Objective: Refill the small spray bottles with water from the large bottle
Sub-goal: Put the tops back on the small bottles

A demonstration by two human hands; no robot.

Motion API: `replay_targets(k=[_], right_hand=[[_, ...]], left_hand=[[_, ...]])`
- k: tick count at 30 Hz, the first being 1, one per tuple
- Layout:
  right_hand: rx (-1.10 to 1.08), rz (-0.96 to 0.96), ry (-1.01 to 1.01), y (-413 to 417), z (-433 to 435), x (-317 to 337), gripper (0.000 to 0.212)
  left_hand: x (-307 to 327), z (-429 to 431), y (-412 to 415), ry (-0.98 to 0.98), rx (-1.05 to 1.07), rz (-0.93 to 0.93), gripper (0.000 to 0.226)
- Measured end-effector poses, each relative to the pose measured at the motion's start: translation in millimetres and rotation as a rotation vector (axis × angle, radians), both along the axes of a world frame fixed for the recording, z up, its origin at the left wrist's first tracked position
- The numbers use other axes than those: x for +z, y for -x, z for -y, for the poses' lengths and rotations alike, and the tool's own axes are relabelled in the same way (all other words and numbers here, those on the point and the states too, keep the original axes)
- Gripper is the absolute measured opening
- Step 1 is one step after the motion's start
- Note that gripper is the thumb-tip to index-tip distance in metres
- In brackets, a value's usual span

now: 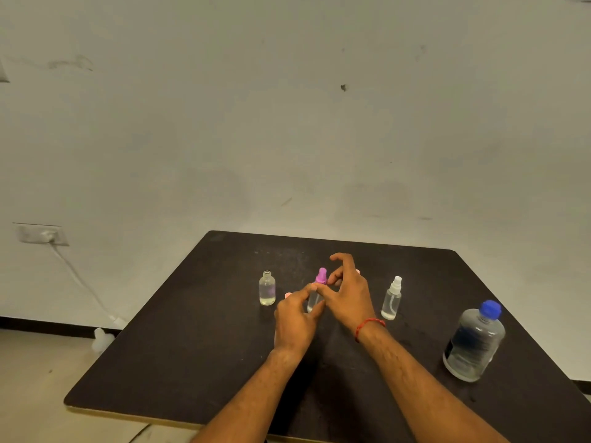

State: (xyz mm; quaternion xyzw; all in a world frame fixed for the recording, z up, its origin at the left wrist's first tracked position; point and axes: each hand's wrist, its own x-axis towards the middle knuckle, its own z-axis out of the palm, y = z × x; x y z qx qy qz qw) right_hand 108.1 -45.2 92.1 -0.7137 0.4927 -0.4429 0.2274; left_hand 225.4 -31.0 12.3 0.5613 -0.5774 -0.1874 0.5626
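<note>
A small clear spray bottle with a purple top [320, 276] stands mid-table. My left hand [295, 318] grips its clear body. My right hand [347, 294] pinches the base of the purple top with thumb and forefinger. To the left stands a small clear bottle [267, 288] with no cap, liquid inside. Right of my hands stands a spray bottle with a white nozzle [392, 298]. The large clear bottle [475, 342] with a blue cap stands upright at the right, holding water.
The dark table [192, 346] butts against a pale wall. A small pink item [288, 295] lies behind my left hand, and another pink bit [358, 272] peeks out behind my right. A wall socket [43, 235] with a white cable is at the left.
</note>
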Motion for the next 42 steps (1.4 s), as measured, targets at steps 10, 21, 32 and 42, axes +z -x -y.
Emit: replay_targets(k=[10,21,32,42], right_hand=[[0.007,0.029,-0.037,-2,1,-5,0.060],[0.020,0.067,-0.057,-3,3,-3,0.058],[0.048,0.093,-0.092,-6,3,-1,0.055],[-0.041,0.159,0.002,-18,-5,-4,0.043]], left_hand=[[3,-3,-2,0.051,-0.032,-0.002,0.026],[2,5,-7,0.038,0.001,0.051,0.033],[1,5,-7,0.001,0.004,0.054,0.031],[7,-2,-7,-0.023,-0.086,-0.003,0.018]])
